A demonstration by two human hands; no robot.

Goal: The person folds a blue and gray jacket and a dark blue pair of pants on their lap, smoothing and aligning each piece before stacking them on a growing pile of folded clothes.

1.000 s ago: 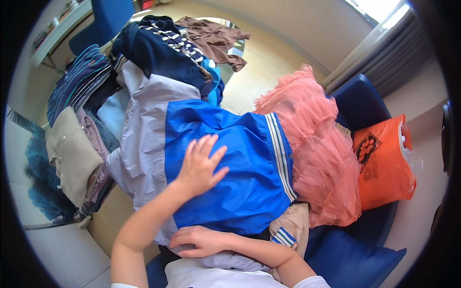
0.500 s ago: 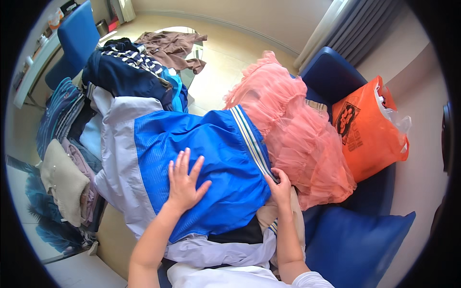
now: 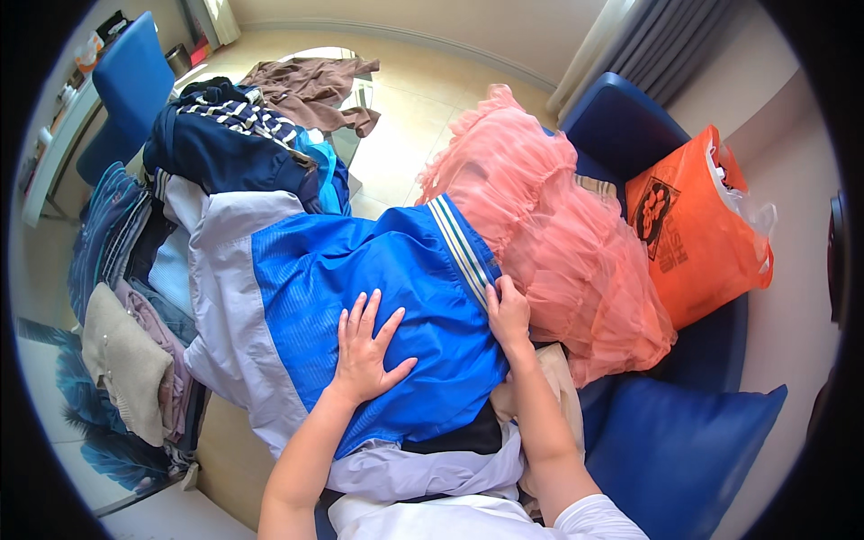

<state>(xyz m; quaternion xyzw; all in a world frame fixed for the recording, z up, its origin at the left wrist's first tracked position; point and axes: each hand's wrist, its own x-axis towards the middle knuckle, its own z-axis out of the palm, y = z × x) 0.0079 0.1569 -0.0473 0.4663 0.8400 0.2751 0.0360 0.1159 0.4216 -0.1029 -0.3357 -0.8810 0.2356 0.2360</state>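
A blue and pale grey jacket (image 3: pixel 310 288) lies spread out before me. My left hand (image 3: pixel 367 355) rests flat on its blue cloth, fingers spread. At the jacket's right edge runs a white-striped band (image 3: pixel 461 256). My right hand (image 3: pixel 510 315) pinches the lower end of that band; the fingertips are partly turned from view. Just beyond this hand lies a pink ruffled tulle garment (image 3: pixel 576 261). A pale lilac sleeve (image 3: pixel 423 472) and some black cloth (image 3: pixel 454 436) show below the blue part, close to my body. Beige cloth (image 3: pixel 560 387) sits under my right forearm.
Dark clothes (image 3: pixel 211 148) are heaped at the far left, with a brown garment (image 3: pixel 306 90) behind. Folded clothes, a beige knit (image 3: pixel 126 364) among them, are stacked at left. An orange bag (image 3: pixel 688 234) and a blue cushion (image 3: pixel 684 459) are on the right.
My right hand has moved up along the striped band and its fingers have closed on the edge. The left hand has slid slightly to the right on the cloth.
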